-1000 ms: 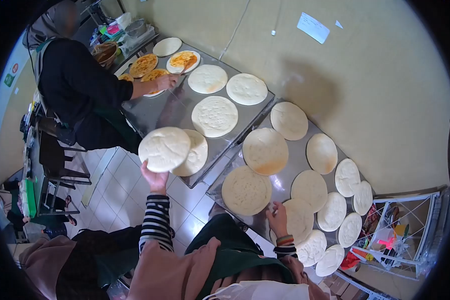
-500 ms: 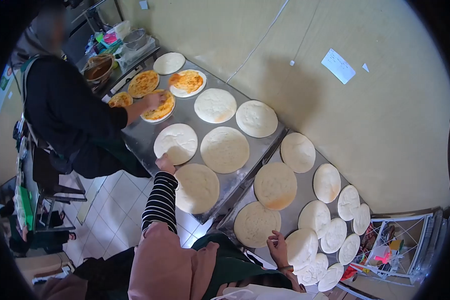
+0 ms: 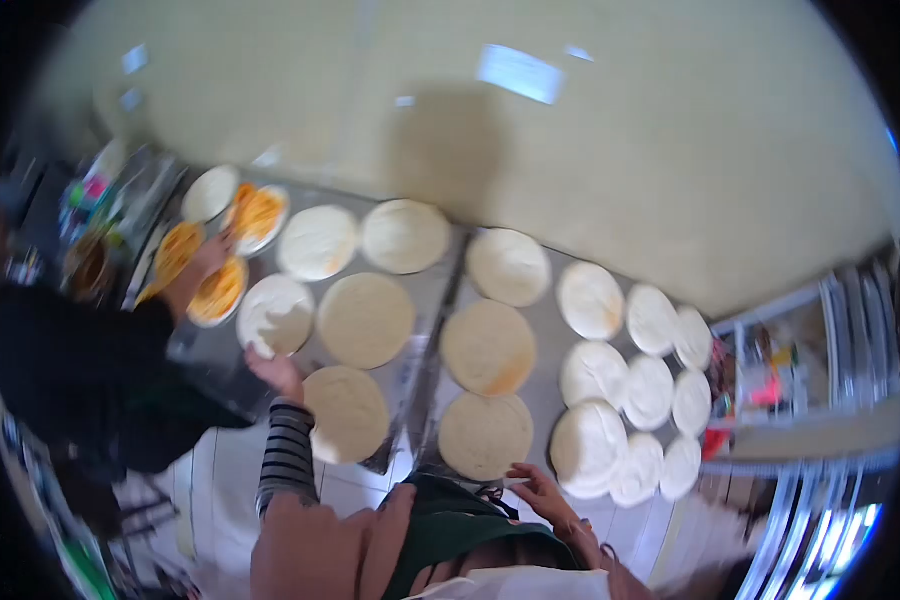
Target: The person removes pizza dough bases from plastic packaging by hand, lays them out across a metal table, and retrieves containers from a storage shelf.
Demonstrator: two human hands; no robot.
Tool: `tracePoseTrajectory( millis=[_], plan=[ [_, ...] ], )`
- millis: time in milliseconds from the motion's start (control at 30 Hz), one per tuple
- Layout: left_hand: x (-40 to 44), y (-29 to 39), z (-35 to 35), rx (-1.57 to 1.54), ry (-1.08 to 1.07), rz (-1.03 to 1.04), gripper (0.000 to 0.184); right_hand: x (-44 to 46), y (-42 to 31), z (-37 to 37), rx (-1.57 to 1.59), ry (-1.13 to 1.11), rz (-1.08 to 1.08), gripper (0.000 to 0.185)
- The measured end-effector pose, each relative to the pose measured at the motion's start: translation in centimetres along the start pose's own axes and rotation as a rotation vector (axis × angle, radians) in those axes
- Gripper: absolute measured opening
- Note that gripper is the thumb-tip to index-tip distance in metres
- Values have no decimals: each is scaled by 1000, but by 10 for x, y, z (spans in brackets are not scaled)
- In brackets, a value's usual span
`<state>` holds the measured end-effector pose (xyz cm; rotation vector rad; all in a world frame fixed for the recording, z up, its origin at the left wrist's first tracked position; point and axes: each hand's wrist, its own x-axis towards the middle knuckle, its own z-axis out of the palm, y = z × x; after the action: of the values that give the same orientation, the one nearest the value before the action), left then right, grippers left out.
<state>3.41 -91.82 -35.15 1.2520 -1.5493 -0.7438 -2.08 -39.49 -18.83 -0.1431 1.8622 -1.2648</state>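
Note:
My left hand point(image 3: 275, 374) is at the near edge of a pale pizza base point(image 3: 275, 312) on the left metal table, its fingers closed on the rim. A shadow falls across that base. Just below lies another pizza base point(image 3: 348, 418), partly behind my wrist. My right hand point(image 3: 542, 492) hangs in front of the right table with its fingers apart and nothing in them. Closest to it is a plain round base point(image 3: 485, 437) near the table's front edge.
Several more bases point(image 3: 592, 447) overlap on the right table. To the left, a co-worker's hand point(image 3: 210, 255) is among bases with orange topping point(image 3: 217, 292). A bowl of brown sauce point(image 3: 90, 265) stands beyond. A wire rack point(image 3: 780, 350) is at the right; a narrow gap separates the tables.
My view has swung to the right, so the tables appear further left. My left hand stays at the same base's edge. The co-worker's hand has shifted toward the back topped base.

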Motion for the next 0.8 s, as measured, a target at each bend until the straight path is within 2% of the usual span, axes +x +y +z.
tracePoseTrajectory(
  millis=[33,100,167,233,267,333,367,400,433,500,533,567,633,667,733,767,800],
  plan=[
    [-17,57,-9,-53,18,149,42,-14,0,3,188,-165,12,37],
    [-59,148,-27,-378,-312,-25,37,-49,2,12,310,-331,68,40],
    [-131,222,-47,-484,-944,-81,34,-98,25,16,386,-75,64,40],
    [-190,220,-53,-586,-1341,-100,30,-126,40,18,350,74,120,39],
    [-218,244,-68,-596,-1571,-114,31,-138,50,21,330,135,149,39],
    [-267,245,-81,-455,-2065,-231,32,-154,69,23,282,242,212,38],
    [-283,256,-87,-222,-2346,-9,33,-164,77,22,255,286,249,38],
    [-302,266,-100,-53,-2562,-96,34,-174,89,19,227,327,288,37],
    [-317,276,-105,-55,-2582,-68,34,-186,100,14,193,366,331,37],
    [-351,290,-120,-139,-2913,224,39,-215,126,7,128,432,428,36],
    [-368,292,-122,-191,-2939,444,42,-228,139,5,101,458,474,36],
    [-383,297,-128,-177,-2950,470,42,-240,149,4,75,484,516,36],
    [-419,319,-139,-142,-2971,765,35,-264,172,-2,19,528,603,35],
    [-438,334,-152,-127,-2979,782,35,-280,177,-7,216,761,305,32],
    [-475,359,-178,129,-2688,1282,25,-298,177,-28,200,879,-124,33],
    [-494,361,-189,139,-2691,1305,25,-307,167,-41,213,893,-129,33],
    [-514,362,-197,27,-2603,1353,22,-320,151,-55,13,806,-327,34]
  ],
)
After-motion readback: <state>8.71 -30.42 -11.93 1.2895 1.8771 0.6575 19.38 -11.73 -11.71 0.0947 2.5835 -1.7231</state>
